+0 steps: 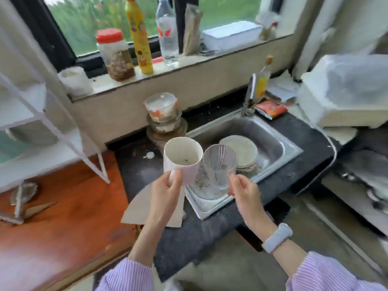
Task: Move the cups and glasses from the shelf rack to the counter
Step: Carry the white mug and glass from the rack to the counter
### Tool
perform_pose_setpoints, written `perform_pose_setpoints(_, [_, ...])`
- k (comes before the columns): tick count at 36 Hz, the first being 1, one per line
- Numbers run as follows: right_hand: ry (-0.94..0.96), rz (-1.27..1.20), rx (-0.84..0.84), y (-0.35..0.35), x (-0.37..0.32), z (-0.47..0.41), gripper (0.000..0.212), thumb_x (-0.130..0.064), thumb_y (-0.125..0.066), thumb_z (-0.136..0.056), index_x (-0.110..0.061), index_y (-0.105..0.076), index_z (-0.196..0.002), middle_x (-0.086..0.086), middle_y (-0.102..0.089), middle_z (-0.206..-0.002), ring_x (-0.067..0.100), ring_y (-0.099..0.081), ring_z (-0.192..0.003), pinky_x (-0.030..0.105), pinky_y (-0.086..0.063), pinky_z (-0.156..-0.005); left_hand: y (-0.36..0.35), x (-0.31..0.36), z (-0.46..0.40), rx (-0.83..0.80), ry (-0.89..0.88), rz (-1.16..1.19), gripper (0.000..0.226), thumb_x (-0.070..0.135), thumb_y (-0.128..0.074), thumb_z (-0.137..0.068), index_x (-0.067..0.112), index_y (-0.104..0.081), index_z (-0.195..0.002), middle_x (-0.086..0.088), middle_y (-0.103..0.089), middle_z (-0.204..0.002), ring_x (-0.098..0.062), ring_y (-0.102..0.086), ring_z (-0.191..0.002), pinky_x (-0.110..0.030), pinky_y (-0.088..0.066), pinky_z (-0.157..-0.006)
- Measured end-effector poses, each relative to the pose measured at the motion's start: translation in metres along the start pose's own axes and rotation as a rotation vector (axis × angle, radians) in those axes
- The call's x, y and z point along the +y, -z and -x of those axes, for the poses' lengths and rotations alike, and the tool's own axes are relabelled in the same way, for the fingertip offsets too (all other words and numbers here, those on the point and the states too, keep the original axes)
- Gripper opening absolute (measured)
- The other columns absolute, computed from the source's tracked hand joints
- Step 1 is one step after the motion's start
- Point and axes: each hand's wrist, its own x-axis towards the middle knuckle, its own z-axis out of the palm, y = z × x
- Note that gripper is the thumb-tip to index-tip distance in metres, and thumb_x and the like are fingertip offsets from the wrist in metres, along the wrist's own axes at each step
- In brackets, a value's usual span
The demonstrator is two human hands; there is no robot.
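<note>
Your striped sleeves [126, 276] frame the bottom of the view, and both hands are raised over the front edge of the dark bench [136, 164]. Your left hand [165, 196] grips the handle of a pale pink mug [181, 158]; your right hand [243, 192] pinches the base of a ribbed clear glass [219, 162]. The two rims sit just beside each other, above a white tray [201, 206] at the steel sink's [273, 139] near-left corner. Plates [241, 150] are stacked in the basin. Bare dark bench lies left of the mug, toward the white shelf rack [52, 131]. Labels on the sill's yellow bottle [139, 36] and clear bottle [168, 32] are too blurred to read.
</note>
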Motion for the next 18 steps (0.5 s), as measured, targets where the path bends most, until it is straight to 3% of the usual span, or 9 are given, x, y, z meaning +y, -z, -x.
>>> perform_pose_setpoints(4, [0.023,0.080,0.145,0.096,0.013,0.005,0.042,-0.028,-0.047,-0.093,-0.011,-0.036,-0.057,0.005,-0.034,-0.057,0.010,-0.033,-0.054,0.021,-0.030,-0.052,-0.090,0.033,0.013,-0.145,-0.038,0.033,0.041,0.048,-0.047,-0.080,0.019,-0.044,-0.051,0.009,-0.040,-0.047,-0.007,-0.035,-0.049,-0.026,-0.031,-0.051])
perform_pose_setpoints(8, [0.010,0.120,0.282,0.186,0.023,0.013,0.041,-0.028,-0.048,-0.093,-0.008,-0.038,-0.059,0.007,-0.034,-0.058,0.010,-0.034,-0.053,0.019,-0.029,-0.050,-0.178,0.062,0.031,-0.277,-0.109,0.047,0.044,0.045,-0.047,-0.085,0.012,-0.043,-0.055,0.006,-0.037,-0.051,-0.009,-0.034,-0.052,-0.031,-0.031,-0.053])
perform_pose_setpoints(12, [-0.019,0.114,0.483,0.262,0.029,0.023,0.040,-0.031,-0.052,-0.086,-0.015,-0.030,-0.056,0.001,-0.029,-0.054,0.009,-0.030,-0.051,0.019,-0.028,-0.047,-0.259,0.095,0.053,-0.464,-0.227,0.055,0.041,0.049,-0.043,-0.083,0.023,-0.032,-0.054,0.008,-0.032,-0.053,-0.009,-0.029,-0.052,-0.025,-0.024,-0.050])
perform_pose_setpoints(18, [-0.063,0.096,0.730,0.355,0.048,0.035,0.043,-0.016,-0.054,-0.090,-0.017,-0.029,-0.055,-0.004,-0.027,-0.052,0.013,-0.028,-0.055,0.026,-0.027,-0.052,-0.364,0.137,0.079,-0.720,-0.280,0.120,0.051,0.046,-0.045,-0.087,0.002,-0.037,-0.062,-0.005,-0.036,-0.055,-0.014,-0.034,-0.053,-0.032,-0.029,-0.054])
